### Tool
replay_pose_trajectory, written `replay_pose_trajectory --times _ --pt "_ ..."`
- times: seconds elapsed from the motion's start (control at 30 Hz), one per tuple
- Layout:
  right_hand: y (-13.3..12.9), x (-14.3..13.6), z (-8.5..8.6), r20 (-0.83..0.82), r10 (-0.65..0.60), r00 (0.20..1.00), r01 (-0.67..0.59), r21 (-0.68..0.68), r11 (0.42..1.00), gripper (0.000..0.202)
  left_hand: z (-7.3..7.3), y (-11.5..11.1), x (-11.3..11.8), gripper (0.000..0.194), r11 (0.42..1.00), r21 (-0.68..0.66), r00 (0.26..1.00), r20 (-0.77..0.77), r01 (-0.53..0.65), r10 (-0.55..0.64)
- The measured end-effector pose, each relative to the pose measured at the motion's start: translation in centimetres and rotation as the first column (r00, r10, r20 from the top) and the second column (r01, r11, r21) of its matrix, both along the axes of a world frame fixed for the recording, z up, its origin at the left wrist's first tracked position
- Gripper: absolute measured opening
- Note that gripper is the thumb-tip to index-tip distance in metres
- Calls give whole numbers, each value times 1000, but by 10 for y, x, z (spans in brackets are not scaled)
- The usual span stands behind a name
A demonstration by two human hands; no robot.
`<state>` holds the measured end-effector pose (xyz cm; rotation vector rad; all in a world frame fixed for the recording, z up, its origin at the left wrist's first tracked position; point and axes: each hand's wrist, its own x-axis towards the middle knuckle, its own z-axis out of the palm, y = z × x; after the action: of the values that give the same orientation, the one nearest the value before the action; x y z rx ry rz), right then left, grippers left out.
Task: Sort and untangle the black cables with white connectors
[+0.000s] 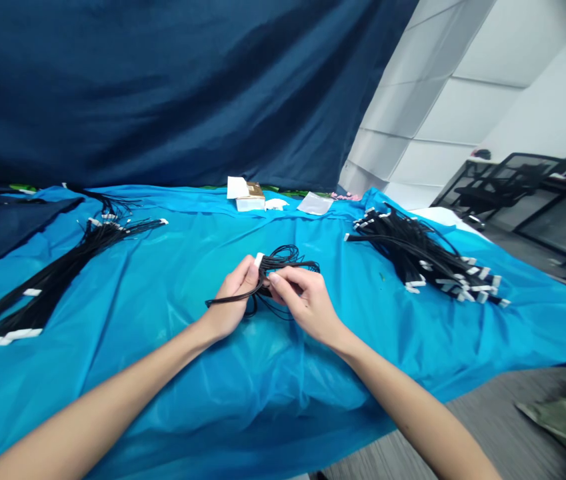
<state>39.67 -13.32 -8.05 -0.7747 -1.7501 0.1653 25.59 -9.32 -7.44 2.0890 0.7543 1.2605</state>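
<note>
A bundle of thin black cables (283,259) with a white connector (259,260) is held between my two hands above the blue cloth. My left hand (235,297) pinches it near the white connector, and a dark loop crosses over the fingers. From the other side, my right hand (307,297) closes thumb and fingers on the cables just beside the connector. Loose loops of cable stick out past the right fingers and hang below the hands. The exact grip of the fingertips is partly hidden.
Black cables with white connectors lie in a pile (413,250) on the right and a long bunch (57,280) on the left. A small box (250,200) and a white paper (315,203) sit at the back of the blue cloth (173,373). A dark curtain (163,87) hangs behind.
</note>
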Motion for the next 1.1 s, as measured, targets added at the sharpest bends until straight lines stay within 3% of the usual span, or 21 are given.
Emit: replay_pose_trajectory --times 0.17,0.3,0.4,0.5,0.63,0.73,0.83,0.9,0.97,1.1 --pt "3 2 -1 8 -108 994 107 92 990 24 7 4 -2 34 998 26 999 -14 -49 49" --pt "5 8 -1 -102 -281 954 299 287 910 15 13 6 -4 32 990 -116 995 78 75 -66" --pt "10 12 1 -119 -362 925 381 321 867 24 14 8 -5 32 972 -186 989 43 144 -138" --pt "15 15 2 10 -259 966 251 217 943 42 11 10 -5 33 959 -207 977 -51 195 -209" --pt "20 16 1 63 -79 995 77 19 997 32 10 12 -7 34 980 -154 984 -101 130 -146" --pt "22 15 -1 -38 -2 999 0 -60 998 24 13 15 -10 36 995 -3 984 -144 -104 102" --pt "23 13 0 -250 102 963 -135 -116 984 24 14 16 -12 35 905 269 891 -228 -329 392" --pt "22 11 2 -395 173 902 -244 -139 960 25 13 17 -13 34 831 466 844 -273 -303 461" --pt "19 10 5 -531 223 817 -352 -153 924 25 11 17 -13 35 778 601 826 -337 -182 453" --pt "15 11 13 -727 283 626 -513 -110 851 26 9 16 -12 38 721 692 752 -492 32 439"
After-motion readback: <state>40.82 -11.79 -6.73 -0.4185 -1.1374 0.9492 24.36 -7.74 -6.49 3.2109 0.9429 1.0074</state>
